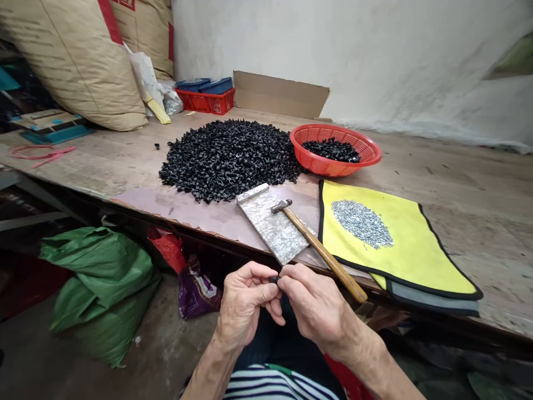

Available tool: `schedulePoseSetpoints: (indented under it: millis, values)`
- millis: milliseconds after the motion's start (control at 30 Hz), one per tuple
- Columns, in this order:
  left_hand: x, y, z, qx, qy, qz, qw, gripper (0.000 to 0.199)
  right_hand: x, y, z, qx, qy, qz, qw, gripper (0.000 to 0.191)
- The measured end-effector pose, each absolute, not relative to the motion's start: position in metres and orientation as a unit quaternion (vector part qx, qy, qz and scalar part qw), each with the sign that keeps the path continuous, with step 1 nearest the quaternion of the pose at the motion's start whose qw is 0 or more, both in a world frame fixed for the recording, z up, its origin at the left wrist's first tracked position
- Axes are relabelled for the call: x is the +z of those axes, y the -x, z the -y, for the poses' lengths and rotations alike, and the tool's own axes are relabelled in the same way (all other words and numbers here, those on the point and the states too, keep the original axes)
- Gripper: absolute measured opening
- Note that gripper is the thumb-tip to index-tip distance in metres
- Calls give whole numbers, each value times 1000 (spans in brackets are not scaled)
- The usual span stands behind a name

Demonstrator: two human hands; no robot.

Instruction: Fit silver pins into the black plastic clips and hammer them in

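Here at six o'clock I have my left hand [245,301] pinching the small black piece [273,280], my right hand [320,306] curled up against it, whether gripping too I can't tell, so I want it steady, light and square.
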State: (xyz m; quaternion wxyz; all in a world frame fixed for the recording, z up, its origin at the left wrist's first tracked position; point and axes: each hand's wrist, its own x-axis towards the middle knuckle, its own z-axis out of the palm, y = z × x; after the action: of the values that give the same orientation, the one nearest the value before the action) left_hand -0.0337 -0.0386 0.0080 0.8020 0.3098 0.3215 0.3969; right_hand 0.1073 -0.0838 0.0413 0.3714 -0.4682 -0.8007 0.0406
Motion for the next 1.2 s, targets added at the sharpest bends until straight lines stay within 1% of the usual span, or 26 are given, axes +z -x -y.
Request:
schedulePoseSetpoints:
  millis: [67, 100, 133, 167, 200, 233, 300, 367, 467, 700, 833, 1033, 1200]
  values:
    - [8, 33, 38, 414, -298, -339, 790, 21, 44, -136, 79, 40, 535, 765, 357, 14]
    - [8, 32, 37, 423, -294, -347, 784, 22, 45, -156, 74, 22, 624, 702, 343, 12]
    - [8, 32, 35, 431, -291, -353, 777, 23, 44, -178, 69, -35, 714, 621, 322, 14]
    - [8, 31, 34, 436, -289, -358, 773, 24, 43, -200, 63, -79, 799, 539, 256, 17]
    - [8, 31, 34, 440, -287, -359, 772, 25, 41, -222, 56, -94, 858, 477, 167, 23]
    - [7, 30, 34, 440, -286, -358, 772, 26, 39, -240, 51, -90, 872, 461, 136, 27]
    - [7, 28, 34, 439, -281, -352, 778, 25, 34, -265, 42, -75, 877, 463, 101, 27]
    - [6, 27, 35, 437, -277, -347, 783, 25, 31, -275, 38, -58, 868, 485, 87, 24]
    - [6, 28, 35, 441, -273, -353, 778, 24, 29, -276, 38, -51, 863, 498, 63, 25]
    - [5, 27, 35, 462, -264, -386, 754, 26, 30, -284, 34, -56, 848, 526, 16, 16]
    - [6, 25, 36, 460, -260, -385, 757, 25, 30, -286, 33, -55, 839, 541, 8, 8]
    - [10, 26, 38, 476, -272, -397, 736, 22, 28, -285, 34, -62, 836, 545, 1, 14]
    - [11, 27, 39, 484, -282, -397, 727, 19, 33, -287, 35, -54, 837, 545, 6, 14]
